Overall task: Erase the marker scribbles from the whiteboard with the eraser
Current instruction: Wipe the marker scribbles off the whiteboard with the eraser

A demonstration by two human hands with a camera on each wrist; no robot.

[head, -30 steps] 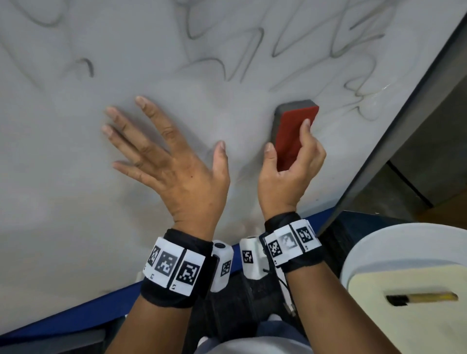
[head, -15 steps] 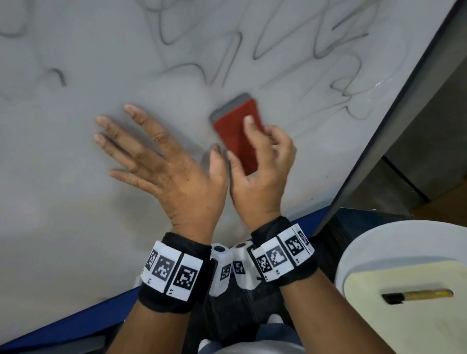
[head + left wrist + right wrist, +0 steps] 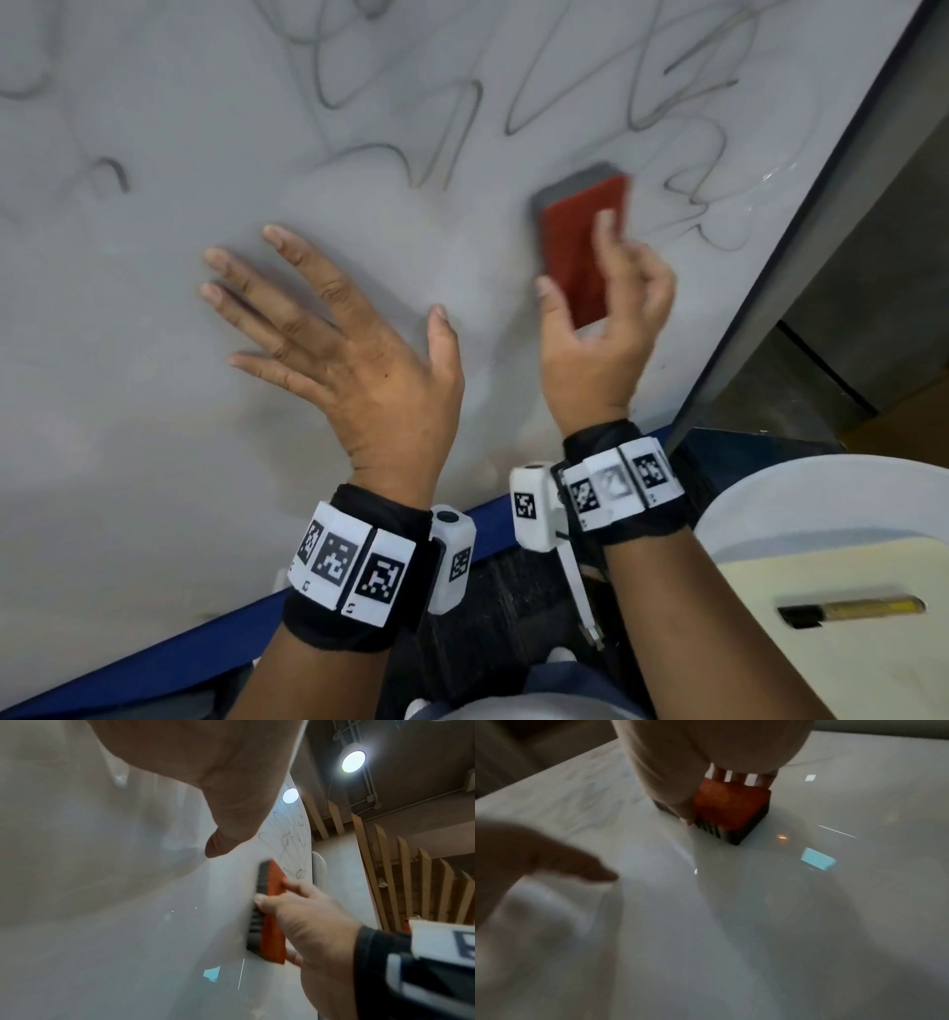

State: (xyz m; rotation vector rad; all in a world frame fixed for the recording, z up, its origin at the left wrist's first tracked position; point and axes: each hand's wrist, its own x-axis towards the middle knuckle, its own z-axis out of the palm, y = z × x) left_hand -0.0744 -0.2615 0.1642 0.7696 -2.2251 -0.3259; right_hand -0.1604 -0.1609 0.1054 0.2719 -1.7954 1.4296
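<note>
Eraser, head view: the red-backed eraser (image 3: 583,246) lies flat against the whiteboard (image 3: 154,411), toward its right side, just below the grey scribbles (image 3: 462,103) that remain across the upper board.
Right hand, head view: the right hand (image 3: 601,334) grips the eraser from below, thumb on its left edge, fingers curled over the red back.
Left hand, head view: the left hand (image 3: 339,349) is spread wide, fingers straight, palm toward the board, left of the eraser and apart from it.
Marker, head view: a yellow marker (image 3: 852,609) lies on a pale desk (image 3: 821,678) at lower right.
Left wrist view: eraser (image 3: 270,923) held dark-felt side to the board by the right hand (image 3: 308,921); faint scribbles (image 3: 287,841) above it.
Right wrist view: fingers (image 3: 721,773) and thumb clasp the eraser (image 3: 729,809) on the glossy board; picture blurred.
</note>
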